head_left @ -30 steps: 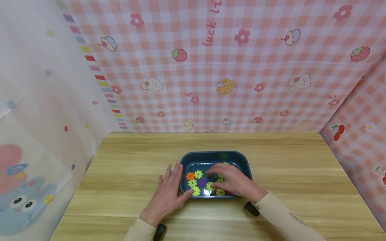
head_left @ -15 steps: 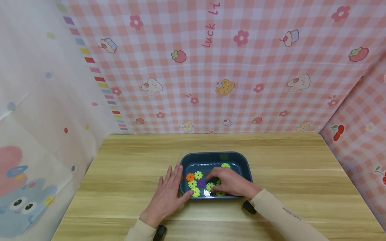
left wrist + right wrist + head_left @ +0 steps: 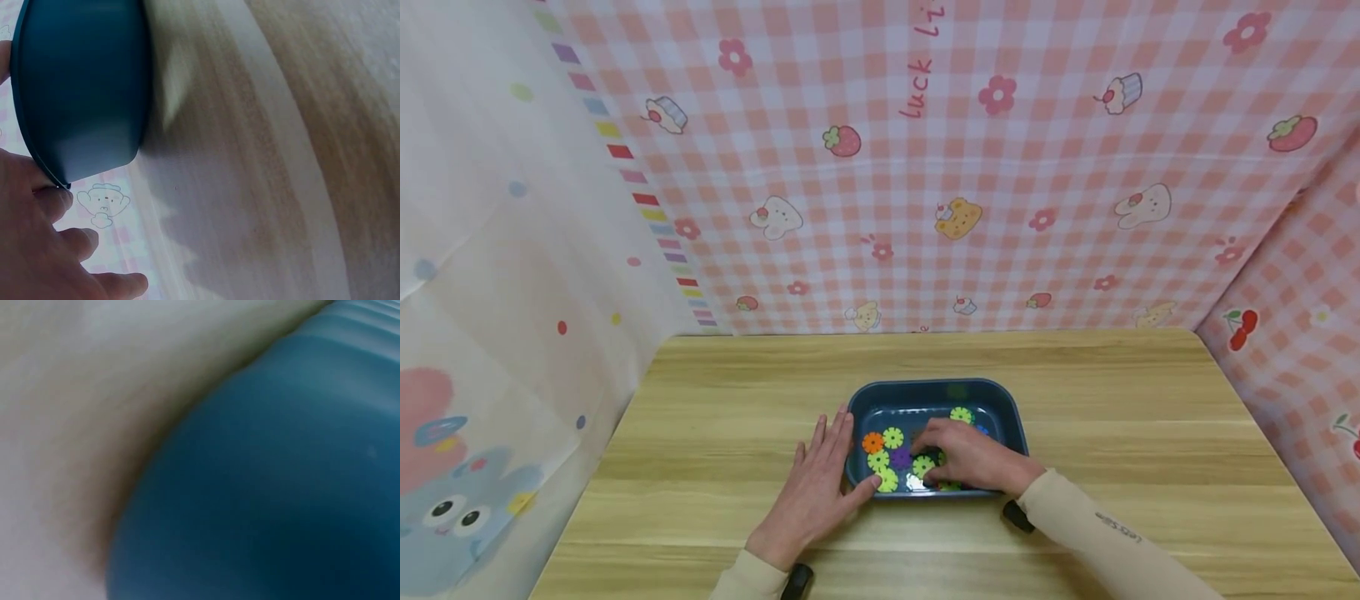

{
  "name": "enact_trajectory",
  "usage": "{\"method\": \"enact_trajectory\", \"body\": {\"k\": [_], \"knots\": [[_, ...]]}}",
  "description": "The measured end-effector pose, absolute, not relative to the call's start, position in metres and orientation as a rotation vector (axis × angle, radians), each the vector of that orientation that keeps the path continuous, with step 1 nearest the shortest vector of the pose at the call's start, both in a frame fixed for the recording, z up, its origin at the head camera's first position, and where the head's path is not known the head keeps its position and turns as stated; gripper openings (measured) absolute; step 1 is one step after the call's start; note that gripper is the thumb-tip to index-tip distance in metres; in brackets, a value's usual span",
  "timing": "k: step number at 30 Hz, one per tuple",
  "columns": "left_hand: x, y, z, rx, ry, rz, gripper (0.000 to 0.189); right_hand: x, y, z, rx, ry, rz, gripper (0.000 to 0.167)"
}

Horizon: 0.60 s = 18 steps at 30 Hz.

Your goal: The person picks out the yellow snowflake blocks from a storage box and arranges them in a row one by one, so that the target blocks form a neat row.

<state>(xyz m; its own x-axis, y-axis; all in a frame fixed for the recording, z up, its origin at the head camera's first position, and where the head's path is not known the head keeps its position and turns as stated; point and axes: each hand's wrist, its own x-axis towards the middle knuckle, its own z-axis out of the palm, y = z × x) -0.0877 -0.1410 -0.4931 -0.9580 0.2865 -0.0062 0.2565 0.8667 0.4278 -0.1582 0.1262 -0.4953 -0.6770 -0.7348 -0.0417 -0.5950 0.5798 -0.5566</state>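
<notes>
Notched discs [image 3: 892,437] lie in a tray [image 3: 917,394] seemingly steadied by the left hand [image 3: 816,490], fingers outstretched, leaving the right hand [image 3: 973,457] free among them, grip apart.

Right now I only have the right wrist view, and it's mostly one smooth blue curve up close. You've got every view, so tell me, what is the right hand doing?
Observer: In the head view, the right hand reaches over the near right corner into the blue tray.

Operator: OK, and where's the left hand?

Observer: The left hand touches the rim at the tray's left end.

Operator: What's lying inside, near that end?

Observer: An orange piece, shaped like a little flower, lies beside a yellow-green piece.
</notes>
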Motion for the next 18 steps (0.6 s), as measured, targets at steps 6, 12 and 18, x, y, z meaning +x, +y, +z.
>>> {"method": "enact_trajectory", "body": {"k": [6,12,18], "knots": [[-0.0874,-0.1410,-0.4932,0.429,2.974,0.670,0.096,-0.1580,0.1262,-0.4964,-1.117,2.559,-0.712,0.034],[-0.0871,-0.1407,-0.4937,0.424,2.974,0.668,0.096,-0.1578,0.1257,-0.4972,-1.157,2.584,-0.652,0.033],[-0.0875,-0.1407,-0.4948,0.420,2.970,0.674,0.095,-0.1567,0.1251,-0.4972,-1.218,2.625,-0.562,0.032]]}}
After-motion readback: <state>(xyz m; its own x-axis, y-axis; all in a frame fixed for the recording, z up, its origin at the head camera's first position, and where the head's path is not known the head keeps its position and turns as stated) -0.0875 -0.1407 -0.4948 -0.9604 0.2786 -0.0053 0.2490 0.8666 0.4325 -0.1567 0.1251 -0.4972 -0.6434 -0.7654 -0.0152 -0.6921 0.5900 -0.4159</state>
